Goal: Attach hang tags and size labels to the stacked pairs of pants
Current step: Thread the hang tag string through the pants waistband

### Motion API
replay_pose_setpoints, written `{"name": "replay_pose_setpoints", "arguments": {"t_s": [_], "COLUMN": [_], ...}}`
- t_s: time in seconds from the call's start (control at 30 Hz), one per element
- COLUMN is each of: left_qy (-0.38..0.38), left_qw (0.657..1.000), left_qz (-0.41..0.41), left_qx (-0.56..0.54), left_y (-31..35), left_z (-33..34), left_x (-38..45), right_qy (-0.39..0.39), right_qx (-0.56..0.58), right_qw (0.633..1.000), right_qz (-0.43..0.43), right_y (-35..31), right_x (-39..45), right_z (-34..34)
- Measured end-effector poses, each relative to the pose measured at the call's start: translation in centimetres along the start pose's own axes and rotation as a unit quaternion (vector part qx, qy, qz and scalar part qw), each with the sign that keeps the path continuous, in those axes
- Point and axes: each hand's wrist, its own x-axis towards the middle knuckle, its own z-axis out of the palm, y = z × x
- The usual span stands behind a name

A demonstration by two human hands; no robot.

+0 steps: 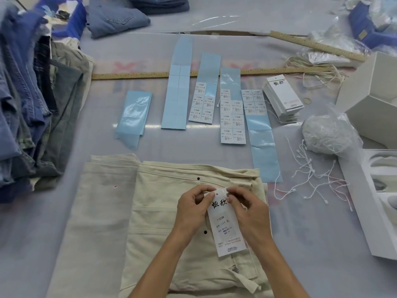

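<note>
Lying folded across the near part of the table [300,244], the cream pants [163,222] are serving as the work surface, with a second cream pair showing beneath at the left edge. To the far left, a stack of denim pants [23,108] is waiting; if it is slumping toward the cream pair, sizes could be getting mixed, though nothing here shows it moving. Beyond the pants, the label sheets [233,121] on blue backing are lying side by side, marked M, L and XL as far as the print can be read; a label drawn from the wrong strip would be mismatching tag and garment. The pile of blank hang tags [283,97] is sitting just right of the sheets, and loose white strings [309,181] are lying tangled to the right of the pants, where a pulled loop could be dragging others along. The hang tag [226,222] is resting on the pants near the waistband, already bearing an XL label. The left hand [191,209] is pinching its upper left corner; the right hand [247,209] is pinching near the punched hole at the top. Whether a string is threaded there cannot be told. A hard tug could be tearing the hole.
</note>
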Motion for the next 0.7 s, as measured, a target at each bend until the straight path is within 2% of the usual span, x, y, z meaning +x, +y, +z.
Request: {"name": "replay_pose_setpoints", "arguments": {"t_s": [0.2, 0.5, 0.7], "left_qy": [0.005, 0.008, 0.014], "left_qw": [1.000, 1.000, 1.000], "left_qz": [-0.006, -0.011, -0.004], "left_qx": [-0.006, 0.005, 0.020], "left_y": [-0.3, -0.4, -0.1], "left_z": [-0.1, 0.0, 0.1], "left_x": [-0.1, -0.1, -0.3], "right_qy": [0.021, 0.042, 0.018], "right_qx": [-0.071, -0.191, -0.137], "right_qw": [0.997, 0.980, 0.987], "right_qz": [-0.031, -0.032, -0.077], "right_y": [0.1, 0.4, -0.5], "right_x": [-0.3, 0.0, -0.2], "right_z": [-0.1, -1.0, -0.7]}}
